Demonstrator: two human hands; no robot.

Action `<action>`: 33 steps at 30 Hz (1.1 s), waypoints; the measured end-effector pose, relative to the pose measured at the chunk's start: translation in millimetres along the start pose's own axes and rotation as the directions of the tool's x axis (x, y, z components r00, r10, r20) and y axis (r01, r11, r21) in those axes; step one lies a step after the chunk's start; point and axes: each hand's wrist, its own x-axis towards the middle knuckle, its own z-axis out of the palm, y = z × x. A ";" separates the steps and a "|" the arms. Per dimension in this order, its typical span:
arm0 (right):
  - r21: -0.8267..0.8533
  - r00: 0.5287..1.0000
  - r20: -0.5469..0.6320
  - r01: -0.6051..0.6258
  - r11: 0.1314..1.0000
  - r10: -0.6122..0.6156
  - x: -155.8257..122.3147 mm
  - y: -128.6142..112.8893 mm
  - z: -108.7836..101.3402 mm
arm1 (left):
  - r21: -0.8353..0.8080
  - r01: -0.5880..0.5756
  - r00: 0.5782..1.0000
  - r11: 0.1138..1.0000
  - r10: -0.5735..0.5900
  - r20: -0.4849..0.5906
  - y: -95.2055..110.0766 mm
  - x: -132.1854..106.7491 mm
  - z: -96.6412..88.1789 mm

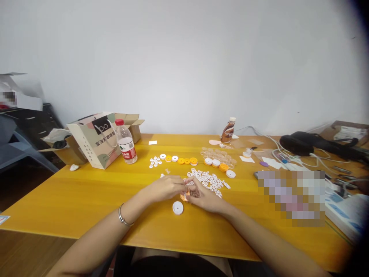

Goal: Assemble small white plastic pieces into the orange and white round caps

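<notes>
Both hands meet over the middle of the yellow table (pixel 150 227). My right hand (pixel 206 197) is closed, thumb and fingers gripping a small orange round piece (pixel 184 197). Over that piece, the fingers of my left hand (pixel 168 187) are bent and pressed together; what they pinch is hidden. Just in front of the hands lies a white round disc (pixel 178 208) with a small hole at its centre. A heap of white openwork leaf-shaped pieces (pixel 211 181) spreads beside and behind my right hand.
Behind the hands stand a row of white and orange discs (pixel 181 161), small white pegged pieces (pixel 155 161) and clear rings (pixel 220 155). A water bottle (pixel 125 144) and paper bag (pixel 99 144) stand left, a brown drink bottle (pixel 228 130) at the back. Cables (pixel 276 148) clutter the right.
</notes>
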 end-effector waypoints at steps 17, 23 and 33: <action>0.066 0.997 0.079 -0.022 0.998 0.016 -4.9 -4.5 -11.9 | 0.106 -0.144 0.987 0.984 0.150 -0.052 3.3 -6.5 -9.6; 0.133 0.999 0.032 0.011 0.991 -0.015 -3.4 -6.1 -12.0 | 0.018 -0.106 0.994 0.994 0.106 -0.034 3.2 -6.4 -12.9; 0.105 0.968 -0.245 -0.037 0.994 0.062 4.2 5.4 -29.2 | -0.126 0.310 0.944 0.942 -0.289 0.158 24.8 -11.1 -23.1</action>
